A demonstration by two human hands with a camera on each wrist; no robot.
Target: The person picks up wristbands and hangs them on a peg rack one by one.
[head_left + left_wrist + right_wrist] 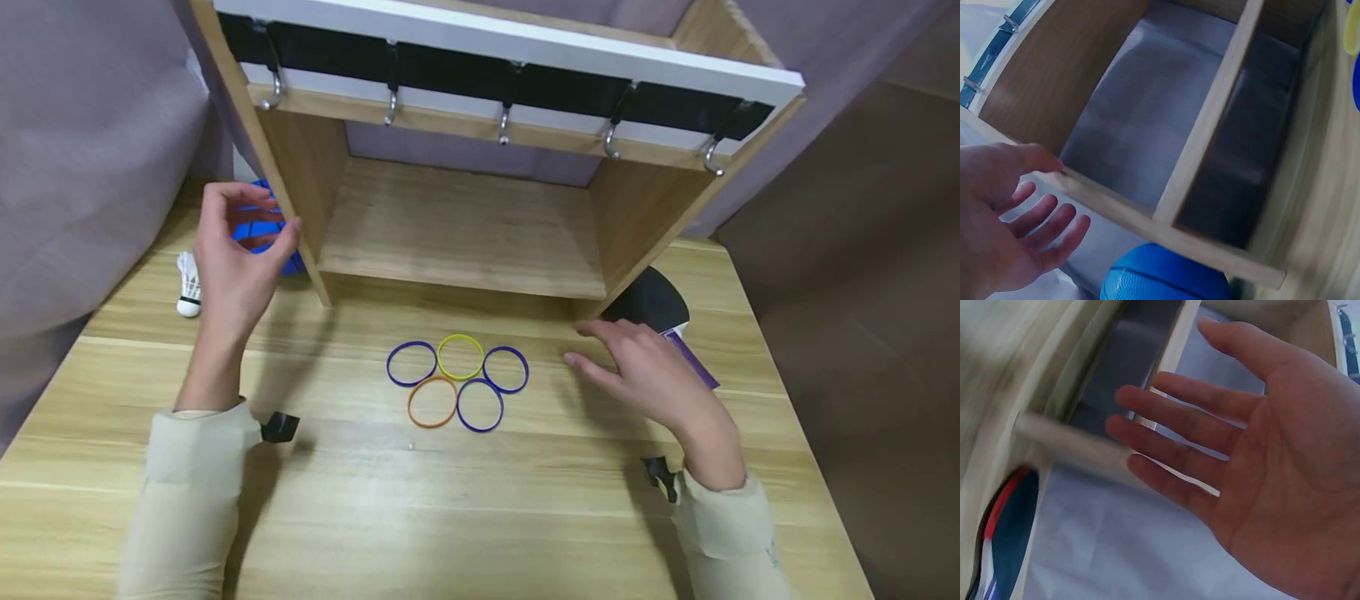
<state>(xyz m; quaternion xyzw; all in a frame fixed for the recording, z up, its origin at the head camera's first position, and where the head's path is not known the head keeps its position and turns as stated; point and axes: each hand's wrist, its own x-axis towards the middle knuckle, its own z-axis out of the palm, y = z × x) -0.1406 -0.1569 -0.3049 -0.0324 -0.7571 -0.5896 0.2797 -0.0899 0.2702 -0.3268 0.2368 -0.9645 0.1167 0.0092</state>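
My left hand (238, 267) is raised beside the left side panel of a wooden rack (465, 225), its fingers loosely bent and holding nothing. In the left wrist view its thumb overlaps the panel's front edge. Behind that hand, partly hidden, sits a blue ball (1166, 275) with dark seam lines. Over the tabletop near the rack's right foot hovers my right hand (648, 375), fingers spread and nothing in the palm. Just beyond it lies a table tennis paddle (647, 302) with a dark face and purple on its handle, partly covered by the panel and hand.
Several thin rings lie in two rows before the rack, among them a yellow ring (461, 336), an orange ring (432, 427) and dark blue ones. A white shuttlecock (189, 283) lies at the left. Metal hooks (504, 125) line the rack's top front. Grey cloth (97, 150) hangs around.
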